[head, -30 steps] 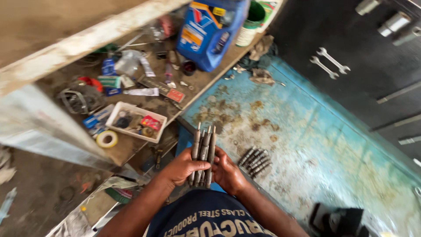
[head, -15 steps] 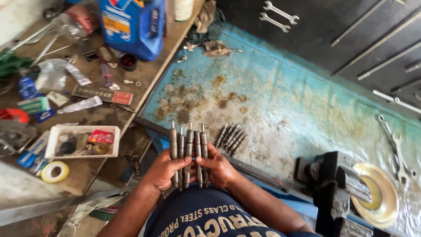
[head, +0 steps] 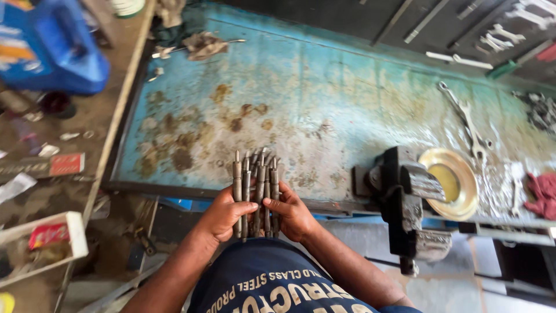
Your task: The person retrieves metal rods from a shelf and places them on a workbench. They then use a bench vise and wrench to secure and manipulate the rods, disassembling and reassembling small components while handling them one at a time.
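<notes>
Both my hands grip one bundle of several long grey metal rods [head: 255, 179], held upright in front of my chest at the near edge of a worn blue metal workbench [head: 324, 110]. My left hand [head: 223, 214] wraps the bundle from the left. My right hand [head: 292, 215] closes on it from the right, fingers across the rods. The rod tips point away from me, over the bench edge. My dark blue shirt fills the bottom of the view.
A black bench vise [head: 405, 203] is bolted at the bench's near edge, right of my hands. Beside it lie a round brass dish [head: 452, 182], spanners [head: 466, 124] and a red rag [head: 541, 194]. A cluttered shelf with a blue jug [head: 46, 46] and white tray [head: 46, 246] is left.
The view has swung right, bringing the vise and dish into sight. The loose rods that lay on the bench beside my right hand are no longer seen; the bundle stays gripped in both hands.
</notes>
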The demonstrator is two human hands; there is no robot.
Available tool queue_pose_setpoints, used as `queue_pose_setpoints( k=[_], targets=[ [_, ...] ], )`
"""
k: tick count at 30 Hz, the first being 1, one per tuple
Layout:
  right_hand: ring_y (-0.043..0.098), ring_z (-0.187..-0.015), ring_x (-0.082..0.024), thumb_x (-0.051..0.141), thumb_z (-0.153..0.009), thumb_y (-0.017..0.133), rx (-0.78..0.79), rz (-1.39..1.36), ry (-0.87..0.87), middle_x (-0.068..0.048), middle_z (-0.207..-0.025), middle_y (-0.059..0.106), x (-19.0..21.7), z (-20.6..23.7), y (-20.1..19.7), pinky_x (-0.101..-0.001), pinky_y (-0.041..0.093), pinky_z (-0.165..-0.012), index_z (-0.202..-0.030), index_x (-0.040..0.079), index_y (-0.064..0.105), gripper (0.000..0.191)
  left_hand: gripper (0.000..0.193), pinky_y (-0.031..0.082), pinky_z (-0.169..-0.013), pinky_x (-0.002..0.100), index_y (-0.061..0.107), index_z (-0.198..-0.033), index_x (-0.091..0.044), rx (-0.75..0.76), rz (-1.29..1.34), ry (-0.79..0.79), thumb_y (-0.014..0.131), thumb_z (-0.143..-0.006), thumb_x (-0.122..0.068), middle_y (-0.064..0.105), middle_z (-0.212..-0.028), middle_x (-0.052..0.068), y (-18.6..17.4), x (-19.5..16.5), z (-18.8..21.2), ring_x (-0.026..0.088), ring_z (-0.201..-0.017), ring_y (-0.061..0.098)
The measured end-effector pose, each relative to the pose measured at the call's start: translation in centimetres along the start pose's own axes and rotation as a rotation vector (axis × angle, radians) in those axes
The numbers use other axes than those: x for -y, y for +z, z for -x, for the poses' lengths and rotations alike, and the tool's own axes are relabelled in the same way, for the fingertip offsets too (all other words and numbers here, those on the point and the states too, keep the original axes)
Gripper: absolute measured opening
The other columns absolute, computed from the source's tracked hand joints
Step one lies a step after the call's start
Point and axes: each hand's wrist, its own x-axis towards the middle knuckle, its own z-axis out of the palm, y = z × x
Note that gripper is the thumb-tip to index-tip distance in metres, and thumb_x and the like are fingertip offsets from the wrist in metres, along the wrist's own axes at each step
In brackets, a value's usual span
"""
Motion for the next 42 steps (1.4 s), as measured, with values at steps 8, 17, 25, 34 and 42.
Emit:
queue_pose_setpoints(
  k=[8, 17, 25, 34, 42],
  targets=[
    [0.070, -0.086, -0.018, 0.004, -0.097, 0.058, -0.284, 0.101, 0.020, -0.009, -0.107, 0.071, 2.2, 1.3, -6.2, -0.0362, 0.060, -0.068, -0.144, 0.009, 0.051, 0.047, 0.022, 0.062, -0.076, 0.045, 0.069, -0.112, -0.002, 0.009, 0.023, -0.306, 0.066, -0.090, -0.002, 0.075, -0.098, 0.012, 3.4, 5.6, -8.0, 0.025, -0.084, 0.074],
    [0.069, -0.079, -0.019, 0.003, -0.096, 0.059, -0.413, 0.062, 0.063, -0.008, -0.098, 0.071, 3.8, -2.1, -12.4, -0.0355, 0.057, -0.061, -0.134, 0.007, 0.055, 0.039, 0.022, 0.063, -0.074, 0.042, 0.070, -0.109, -0.002, -0.027, -0.125, -0.277, 0.067, -0.088, 0.000, 0.076, -0.095, 0.011, 5.9, 8.2, -14.3, 0.023, -0.082, 0.073],
    [0.066, -0.076, -0.024, 0.001, -0.093, 0.061, -0.436, 0.185, 0.100, -0.011, -0.096, 0.069, 6.7, -7.5, -16.6, -0.0419, 0.057, -0.059, -0.140, 0.013, 0.054, 0.049, 0.022, 0.056, -0.063, 0.041, 0.071, -0.105, -0.001, -0.336, -0.362, -0.304, 0.069, -0.083, 0.004, 0.072, -0.086, 0.014, 7.2, 7.2, -19.9, 0.024, -0.070, 0.068],
    [0.071, -0.083, -0.028, 0.003, -0.095, 0.062, -0.475, 0.215, 0.162, -0.019, -0.115, 0.070, 6.9, -6.4, -19.2, -0.0480, 0.061, -0.066, -0.148, 0.010, 0.044, 0.056, 0.034, 0.063, -0.060, 0.037, 0.066, -0.112, -0.004, -0.449, -0.301, -0.293, 0.063, -0.081, 0.011, 0.073, -0.097, 0.008, 5.9, 8.1, -19.2, 0.021, -0.072, 0.072],
    [0.069, -0.100, -0.028, 0.008, -0.096, 0.062, -0.619, 0.333, 0.048, -0.017, -0.127, 0.065, 7.2, -4.8, -19.8, -0.0429, 0.063, -0.080, -0.151, 0.012, 0.042, 0.059, 0.029, 0.058, -0.052, 0.034, 0.062, -0.110, -0.003, -0.378, -0.455, -0.299, 0.063, -0.084, 0.009, 0.070, -0.087, 0.009, 6.0, 6.6, -20.0, 0.020, -0.064, 0.069]
  ],
)
